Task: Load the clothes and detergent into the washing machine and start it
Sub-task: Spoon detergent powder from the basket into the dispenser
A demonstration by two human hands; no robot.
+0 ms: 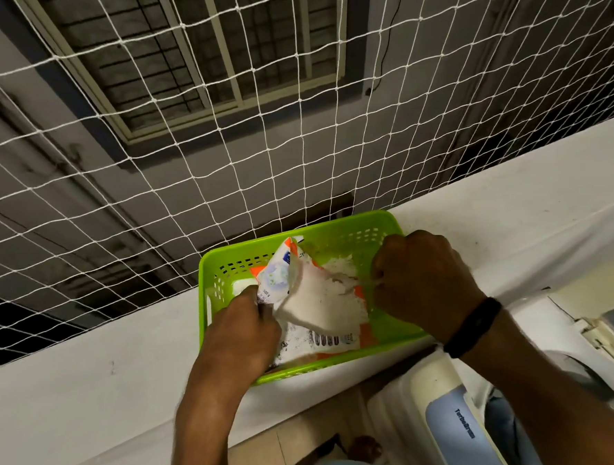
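A green plastic basket (pixel 224 262) sits on a white ledge. Inside it lies an opened detergent packet (pixel 317 303), white and orange, with white powder showing at its mouth. My left hand (pixel 239 330) pinches the packet's left edge. My right hand (pixel 420 279) is closed in a fist on the packet's right edge, over the basket's right side; a black band circles that wrist. The washing machine (pixel 454 435) stands at the lower right, its lid up and its tub partly visible, with some fabric inside.
The white ledge (pixel 92 382) runs across the frame. A white safety net (pixel 220 129) rises right behind it, with a neighbouring building's wall and barred window beyond. Tiled floor and my foot (pixel 365 448) show below the ledge.
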